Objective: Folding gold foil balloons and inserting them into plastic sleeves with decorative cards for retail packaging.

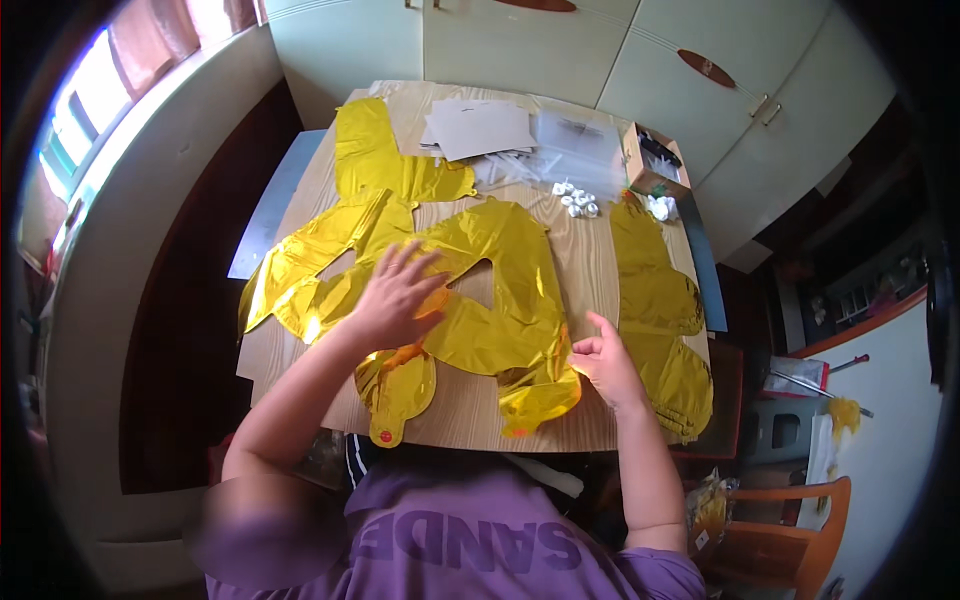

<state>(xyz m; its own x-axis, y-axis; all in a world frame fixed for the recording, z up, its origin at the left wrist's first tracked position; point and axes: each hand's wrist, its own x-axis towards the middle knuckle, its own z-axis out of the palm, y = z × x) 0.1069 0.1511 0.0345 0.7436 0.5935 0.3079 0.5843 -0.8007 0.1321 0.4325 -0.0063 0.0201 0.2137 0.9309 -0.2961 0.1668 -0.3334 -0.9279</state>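
Observation:
My left hand (398, 298) lies with its fingers spread over the flat gold foil balloons on the table, palm down. Beneath it and to its right is an A-shaped gold foil balloon (520, 270) with an open gap in its middle. My right hand (608, 370) is beside that balloon's lower right edge, one finger raised and the others loosely bent near the foil. Another creased gold foil balloon (315, 245) spreads out to the left, partly under my left arm. Rounded lower ends with red spots hang toward the table's near edge.
An L-shaped gold foil balloon (362, 150) lies at the far left, and a lobed one (655, 300) along the right. White sheets (485, 128), clear plastic bags (580, 150), small white rolls (577, 203) and an open box (655, 175) stand at the back. A wooden chair (820, 530) is at lower right.

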